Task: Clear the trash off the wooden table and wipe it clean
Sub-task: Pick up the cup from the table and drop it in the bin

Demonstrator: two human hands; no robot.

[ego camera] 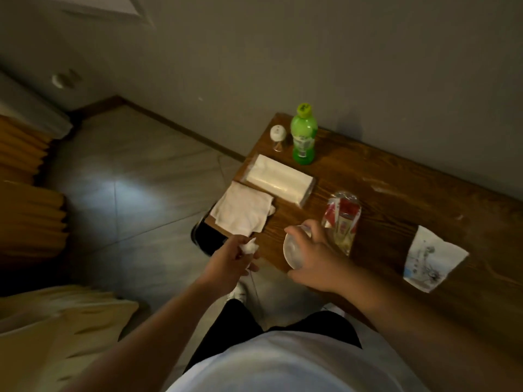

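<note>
I see the wooden table (396, 176) running long from the far left corner by the wall toward the near right, dark brown with a strong grain and pale smears on the far side. My right hand (314, 261) curls round a clear plastic cup (294, 248) near the table's front edge; the cup lies tilted, its round mouth facing up toward me, thin and glossy. My left hand (235, 260) hangs off the table's near corner, over the floor, fingers pinching a small crumpled white tissue wad (249, 247).

Just right of the cup lies a snack wrapper (341, 222), clear film with red and white print, crinkled, its long axis running from far to near. Further right, well apart, a flattened paper cup (433, 258) lies at the front edge, white with a bluish drawing, wide end toward the near edge.

At the left end a white folded cloth (242, 209) overhangs the table corner, soft and creased. Beside it sits a rectangular tissue pack (278, 179) in clear wrap, long axis slanting along the table. Behind that stand a green plastic bottle (303, 134), upright, yellow-green cap, and a small clear jar with a white lid (277, 137).

Under the corner I see something dark on the grey tiled floor (127, 193); I cannot tell what it is.
</note>
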